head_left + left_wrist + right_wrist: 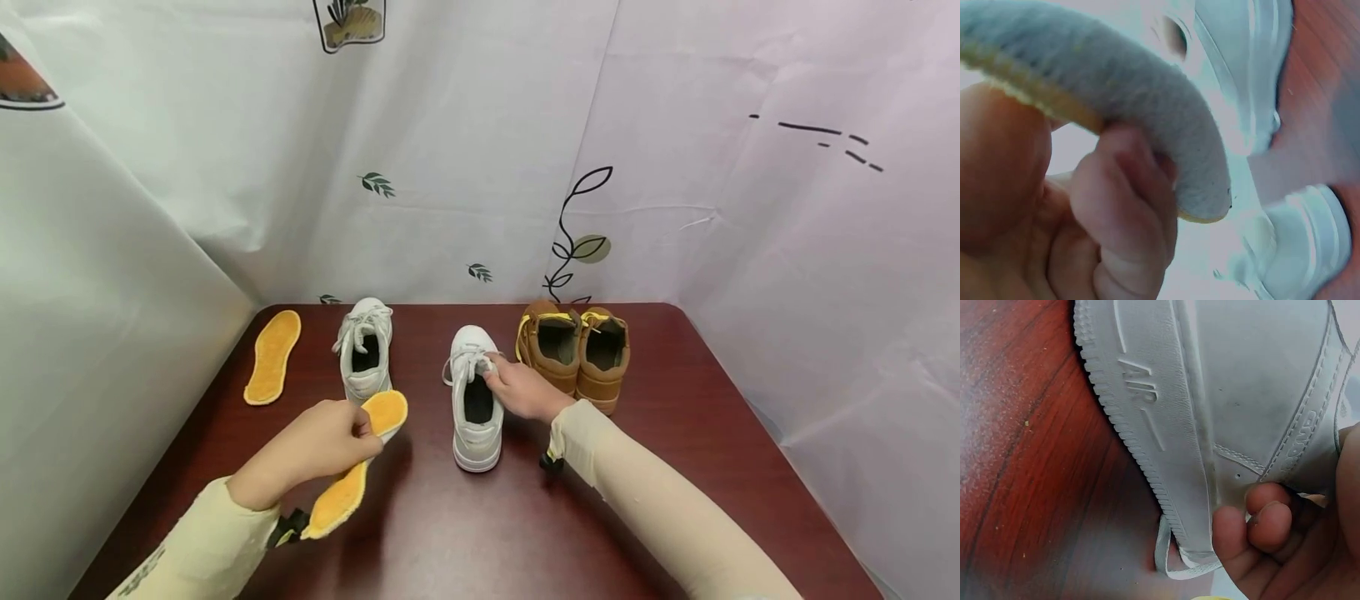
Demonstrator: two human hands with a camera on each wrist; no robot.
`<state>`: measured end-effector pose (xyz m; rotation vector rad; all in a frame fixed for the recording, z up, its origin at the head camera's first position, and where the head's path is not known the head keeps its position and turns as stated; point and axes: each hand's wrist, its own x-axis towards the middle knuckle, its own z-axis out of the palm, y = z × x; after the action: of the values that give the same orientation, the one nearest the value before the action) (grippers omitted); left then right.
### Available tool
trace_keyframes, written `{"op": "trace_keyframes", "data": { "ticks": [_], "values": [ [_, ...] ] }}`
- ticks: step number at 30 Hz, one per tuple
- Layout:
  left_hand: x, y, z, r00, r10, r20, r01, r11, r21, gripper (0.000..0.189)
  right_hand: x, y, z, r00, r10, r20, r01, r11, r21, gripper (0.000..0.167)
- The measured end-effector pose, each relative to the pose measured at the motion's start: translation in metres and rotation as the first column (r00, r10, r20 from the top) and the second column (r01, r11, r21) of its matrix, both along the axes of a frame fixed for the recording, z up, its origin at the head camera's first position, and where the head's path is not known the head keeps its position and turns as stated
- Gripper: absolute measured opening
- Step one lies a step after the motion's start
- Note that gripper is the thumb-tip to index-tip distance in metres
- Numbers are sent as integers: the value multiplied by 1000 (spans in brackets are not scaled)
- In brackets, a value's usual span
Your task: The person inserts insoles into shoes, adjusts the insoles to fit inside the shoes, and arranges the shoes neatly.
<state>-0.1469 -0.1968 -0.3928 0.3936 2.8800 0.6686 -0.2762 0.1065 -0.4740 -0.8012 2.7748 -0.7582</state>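
My left hand [322, 442] grips a yellow insole [386, 411] by its middle, tilted above the table. Its pale fuzzy underside faces the left wrist camera, with fingers [1125, 212] curled at its edge. At mid-table a white sneaker [477, 442] stands with its toe pointing away and its dark opening upward. My right hand [528, 390] holds it by the right side of the collar, near the laces. In the right wrist view curled fingertips [1270, 526] press against the sneaker's side wall [1241, 394], above the sole marked AIR.
A second white sneaker [366, 385] stands behind my left hand, partly covered by the held insole. Another yellow insole [273, 357] lies at the back left. Two brown shoes [600, 385] with yellow laces stand at the back right. White printed sheets [465, 142] surround the dark red table [465, 533].
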Motion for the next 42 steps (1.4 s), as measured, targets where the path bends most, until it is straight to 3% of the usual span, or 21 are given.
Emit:
{"op": "trace_keyframes", "data": {
  "ticks": [4, 7, 10, 14, 19, 28, 34, 42],
  "values": [
    [1, 23, 9, 998, -45, -31, 46, 999, 9, 28, -1, 0, 0, 1000, 8, 1, -8, 1000, 20, 57],
    [1, 41, 14, 996, -93, -16, 93, 995, 40, 27, -1, 1, 2, 999, 25, 24, -25, 999, 26, 58],
    [-2, 56, 17, 989, -148, -4, 148, 986, 72, 29, -3, 2, 6, 998, 43, 54, -45, 998, 35, 59],
    [-9, 71, 17, 981, -192, 3, 192, 980, 51, 32, -4, 0, 10, 994, 67, 85, -71, 997, 36, 58],
    [-17, 81, 19, 986, -166, 35, 166, 986, -10, 34, -5, -2, 11, 989, 85, 117, -88, 996, 21, 59],
    [-37, 95, 23, 982, -156, 104, 157, 988, -2, 33, -6, 4, 9, 990, 68, 123, -72, 997, 36, 59],
    [-45, 109, 20, 984, -141, 110, 150, 986, -77, 34, -5, 5, 12, 987, 84, 134, -87, 996, 21, 59],
    [-56, 121, 9, 986, -108, 124, 121, 988, -97, 39, -3, 5, 10, 986, 79, 145, -83, 996, 20, 59]
  ]
}}
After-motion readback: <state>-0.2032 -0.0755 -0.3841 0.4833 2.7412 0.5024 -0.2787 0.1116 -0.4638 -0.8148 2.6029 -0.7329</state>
